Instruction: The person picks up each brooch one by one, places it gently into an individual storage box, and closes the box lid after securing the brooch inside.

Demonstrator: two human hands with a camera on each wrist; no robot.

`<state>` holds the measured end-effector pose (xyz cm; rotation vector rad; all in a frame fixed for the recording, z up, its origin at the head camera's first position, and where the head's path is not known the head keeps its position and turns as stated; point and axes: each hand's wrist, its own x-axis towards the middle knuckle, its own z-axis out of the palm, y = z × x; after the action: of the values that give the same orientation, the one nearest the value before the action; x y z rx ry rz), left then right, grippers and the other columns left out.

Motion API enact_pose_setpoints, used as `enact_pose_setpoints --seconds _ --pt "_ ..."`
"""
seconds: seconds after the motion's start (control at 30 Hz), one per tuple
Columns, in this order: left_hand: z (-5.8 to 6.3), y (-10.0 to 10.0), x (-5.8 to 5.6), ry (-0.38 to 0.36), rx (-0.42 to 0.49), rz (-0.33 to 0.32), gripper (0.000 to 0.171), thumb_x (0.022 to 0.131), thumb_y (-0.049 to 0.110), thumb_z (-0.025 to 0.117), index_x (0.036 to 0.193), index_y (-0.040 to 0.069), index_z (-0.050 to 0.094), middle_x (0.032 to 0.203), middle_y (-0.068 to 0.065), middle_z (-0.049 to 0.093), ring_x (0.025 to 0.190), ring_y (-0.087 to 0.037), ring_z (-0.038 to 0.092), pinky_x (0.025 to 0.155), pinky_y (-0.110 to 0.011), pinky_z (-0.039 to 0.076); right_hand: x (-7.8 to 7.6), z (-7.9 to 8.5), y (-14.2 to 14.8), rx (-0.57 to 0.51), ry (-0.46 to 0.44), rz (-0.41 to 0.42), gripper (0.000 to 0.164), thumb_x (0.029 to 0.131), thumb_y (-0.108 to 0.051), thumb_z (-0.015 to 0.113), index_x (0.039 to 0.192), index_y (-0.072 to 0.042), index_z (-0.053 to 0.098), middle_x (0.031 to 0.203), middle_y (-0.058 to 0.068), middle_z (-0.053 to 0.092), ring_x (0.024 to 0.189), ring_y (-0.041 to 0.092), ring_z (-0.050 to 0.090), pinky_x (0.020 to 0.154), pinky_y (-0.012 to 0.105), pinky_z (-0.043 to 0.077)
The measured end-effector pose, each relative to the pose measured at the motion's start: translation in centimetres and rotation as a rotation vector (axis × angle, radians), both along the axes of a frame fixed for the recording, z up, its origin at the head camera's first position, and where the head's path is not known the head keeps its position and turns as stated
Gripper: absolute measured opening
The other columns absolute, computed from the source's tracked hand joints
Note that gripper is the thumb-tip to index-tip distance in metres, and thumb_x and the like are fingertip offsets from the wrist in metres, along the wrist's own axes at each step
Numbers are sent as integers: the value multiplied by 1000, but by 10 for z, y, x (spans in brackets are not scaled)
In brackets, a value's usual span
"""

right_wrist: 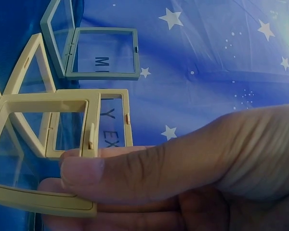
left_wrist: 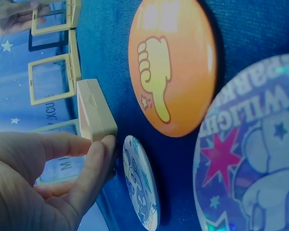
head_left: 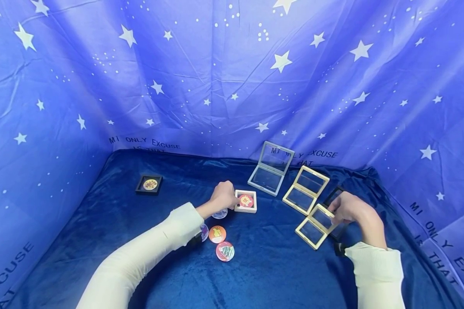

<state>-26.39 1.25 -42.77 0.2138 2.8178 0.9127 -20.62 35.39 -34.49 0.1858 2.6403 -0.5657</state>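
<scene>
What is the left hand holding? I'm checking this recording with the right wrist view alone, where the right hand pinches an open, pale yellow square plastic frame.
Observer: The left hand pinches a cream square plastic frame.
Operator: Does that frame hold anything?
Observer: Yes, a round red badge with a yellow design lies in it.
Operator: Is a badge in any other frame?
Observer: Yes, in the head view, a round yellow badge sits in a black square frame toward the left of the dark blue velvet cloth.
</scene>
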Motion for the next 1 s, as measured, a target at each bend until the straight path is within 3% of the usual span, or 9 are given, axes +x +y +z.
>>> enact_pose_setpoints --seconds 0.3,1.0 --pt "-3 0 -1 1 -5 12 33 87 16 80 58 6 67 50 -2 66 52 -16 67 50 -22 45 2 1 -1 5 37 7 9 80 3 75 85 0 69 74 4 61 69 21 56 62 32 47" --pt "4 -16 -11 42 41 57 44 86 20 81 48 12 60 48 -1 64 48 -14 64 46 -20 40 -3 5 -22 39 113 47 6 80 3 75 83 -1 72 79 7 67 71 22 56 62 33 46"
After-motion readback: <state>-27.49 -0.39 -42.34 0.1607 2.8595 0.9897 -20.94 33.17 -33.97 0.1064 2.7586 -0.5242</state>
